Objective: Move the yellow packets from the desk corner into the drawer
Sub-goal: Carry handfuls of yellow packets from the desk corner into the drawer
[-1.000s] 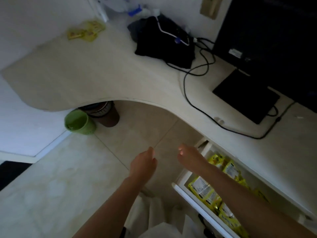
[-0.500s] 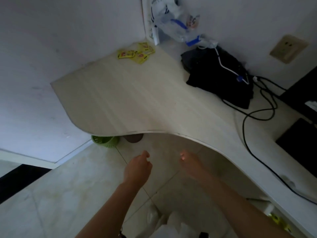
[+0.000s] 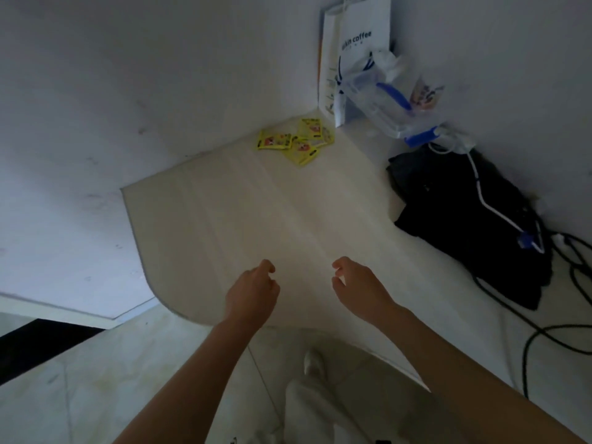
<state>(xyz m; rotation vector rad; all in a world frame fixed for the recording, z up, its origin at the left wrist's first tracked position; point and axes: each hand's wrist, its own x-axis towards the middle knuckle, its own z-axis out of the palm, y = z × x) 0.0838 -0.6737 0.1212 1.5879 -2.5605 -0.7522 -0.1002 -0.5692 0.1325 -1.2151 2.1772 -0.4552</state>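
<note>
At the far desk corner, against the wall, lies a small overlapping cluster of flat, glossy yellow foil packets (image 3: 294, 141) with red printed labels. None is yet in hand; the drawer is out of view. Your step, as judged, is the reach for a pickup. Your left hand (image 3: 253, 293) and right hand (image 3: 358, 288) hover over the near edge of the pale wood-grain desk top (image 3: 256, 219), well apart from the packets, fingers loosely curled, grasping nothing. Next you must extend forward and pinch thin, slippery sachets lying flat. Just beside them stands a white paper coffee bag (image 3: 355, 49); a clear plastic bag (image 3: 384, 100) and black fabric bundle (image 3: 464, 219) lie rightward.
</note>
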